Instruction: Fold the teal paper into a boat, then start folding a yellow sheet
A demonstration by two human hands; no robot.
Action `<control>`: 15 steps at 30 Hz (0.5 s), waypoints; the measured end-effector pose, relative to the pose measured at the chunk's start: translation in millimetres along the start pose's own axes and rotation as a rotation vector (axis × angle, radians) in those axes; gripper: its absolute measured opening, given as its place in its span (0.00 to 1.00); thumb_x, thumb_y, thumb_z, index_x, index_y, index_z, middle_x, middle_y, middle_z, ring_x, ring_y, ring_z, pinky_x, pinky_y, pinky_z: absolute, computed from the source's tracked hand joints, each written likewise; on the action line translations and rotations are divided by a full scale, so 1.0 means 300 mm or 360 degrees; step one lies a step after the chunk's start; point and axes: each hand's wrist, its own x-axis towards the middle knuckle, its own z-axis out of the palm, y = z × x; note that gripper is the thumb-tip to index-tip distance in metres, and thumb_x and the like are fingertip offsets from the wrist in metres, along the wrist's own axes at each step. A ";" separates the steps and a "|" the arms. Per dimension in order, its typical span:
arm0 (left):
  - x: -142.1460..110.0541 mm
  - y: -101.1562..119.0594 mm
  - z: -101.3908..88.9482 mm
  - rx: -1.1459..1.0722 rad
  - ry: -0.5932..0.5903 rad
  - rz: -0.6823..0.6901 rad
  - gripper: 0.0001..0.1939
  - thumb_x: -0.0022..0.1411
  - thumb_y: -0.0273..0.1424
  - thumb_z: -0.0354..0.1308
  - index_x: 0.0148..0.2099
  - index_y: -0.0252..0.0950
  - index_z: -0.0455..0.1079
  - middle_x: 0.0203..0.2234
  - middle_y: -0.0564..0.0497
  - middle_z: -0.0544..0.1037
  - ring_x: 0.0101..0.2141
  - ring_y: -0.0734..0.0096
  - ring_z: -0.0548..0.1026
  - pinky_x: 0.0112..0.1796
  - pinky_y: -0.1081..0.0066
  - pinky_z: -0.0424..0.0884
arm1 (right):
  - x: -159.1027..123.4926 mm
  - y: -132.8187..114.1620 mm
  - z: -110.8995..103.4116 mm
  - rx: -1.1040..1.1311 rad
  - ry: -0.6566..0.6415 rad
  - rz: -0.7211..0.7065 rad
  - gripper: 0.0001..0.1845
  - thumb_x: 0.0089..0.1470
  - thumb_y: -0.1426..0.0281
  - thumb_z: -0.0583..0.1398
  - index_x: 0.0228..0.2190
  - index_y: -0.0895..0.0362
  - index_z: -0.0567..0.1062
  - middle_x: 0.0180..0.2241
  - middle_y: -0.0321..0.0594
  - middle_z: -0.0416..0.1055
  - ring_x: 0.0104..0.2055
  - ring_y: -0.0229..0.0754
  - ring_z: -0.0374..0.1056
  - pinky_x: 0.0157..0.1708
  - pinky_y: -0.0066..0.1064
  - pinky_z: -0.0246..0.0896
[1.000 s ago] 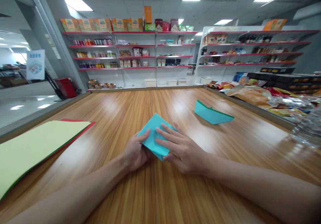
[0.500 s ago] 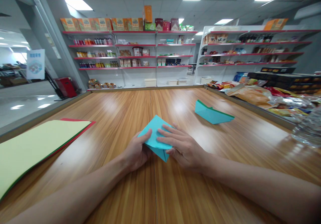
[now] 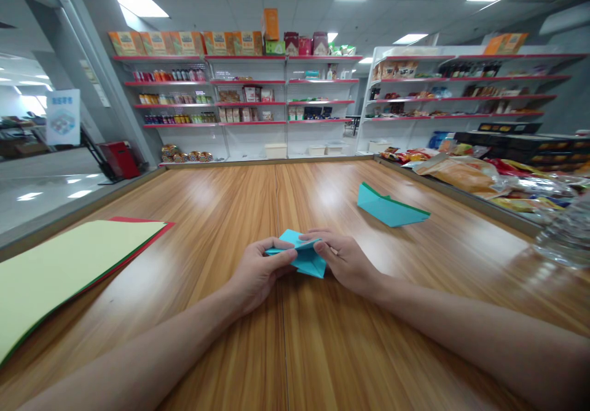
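A folded sheet of light blue paper [image 3: 311, 262] is held between both hands just above the wooden table. My left hand [image 3: 260, 270] pinches its left side, thumb on top. On the right side, my right hand [image 3: 348, 257] grips the paper between thumb and fingers; some of those fingertips are hidden behind it. Layers of the paper stand apart, with one flap pointing toward me. Beyond my right hand, a folded blue paper boat [image 3: 389, 209] with a green edge rests on the table.
Sheets of coloured paper, pale yellow [image 3: 78, 263] on top, lie at the left. A clear plastic bottle [image 3: 565, 239] stands at the right edge. Packaged snacks [image 3: 465, 174] and dark boxes [image 3: 530, 147] sit beyond the table's right rim. Stocked shelves [image 3: 249, 82] line the back.
The blue paper has been tilted and its layers have parted. My right hand has gone from lying flat on it to gripping its right side; my left hand still holds the left.
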 end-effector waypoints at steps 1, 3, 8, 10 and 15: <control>0.000 0.001 0.001 0.0000 0.0008 0.0002 0.11 0.48 0.28 0.70 0.31 0.29 0.72 0.27 0.47 0.77 0.31 0.70 0.76 0.39 0.67 0.72 | 0.001 -0.002 -0.001 -0.0018 0.0003 -0.0032 0.19 0.62 0.58 0.51 0.40 0.56 0.77 0.44 0.45 0.73 0.49 0.45 0.66 0.51 0.38 0.59; -0.002 0.003 0.005 0.0008 0.0032 0.0025 0.11 0.47 0.29 0.70 0.30 0.29 0.73 0.27 0.47 0.77 0.30 0.70 0.75 0.38 0.67 0.72 | 0.002 -0.005 -0.003 -0.0077 0.0015 -0.0049 0.18 0.62 0.58 0.52 0.38 0.55 0.78 0.47 0.46 0.71 0.53 0.46 0.63 0.53 0.40 0.57; 0.000 0.012 0.006 0.0070 0.0110 0.0132 0.11 0.46 0.30 0.71 0.30 0.30 0.74 0.27 0.48 0.78 0.29 0.71 0.75 0.34 0.72 0.71 | 0.009 0.023 -0.004 -0.0066 0.0172 0.0166 0.16 0.56 0.57 0.58 0.38 0.53 0.79 0.54 0.48 0.63 0.59 0.50 0.56 0.56 0.46 0.51; 0.005 0.014 -0.002 0.0056 0.0108 0.0132 0.11 0.46 0.31 0.71 0.29 0.30 0.75 0.27 0.48 0.78 0.30 0.71 0.74 0.34 0.72 0.70 | 0.016 0.048 -0.006 0.0212 0.0103 0.0282 0.16 0.55 0.56 0.60 0.39 0.52 0.79 0.52 0.46 0.66 0.57 0.50 0.59 0.55 0.45 0.54; 0.016 0.019 -0.030 0.0084 0.0112 0.0107 0.11 0.44 0.31 0.71 0.30 0.31 0.76 0.25 0.49 0.77 0.29 0.72 0.74 0.34 0.72 0.70 | 0.026 0.078 -0.012 0.0759 -0.0005 0.0516 0.19 0.48 0.56 0.64 0.38 0.55 0.80 0.36 0.41 0.77 0.39 0.45 0.72 0.45 0.40 0.65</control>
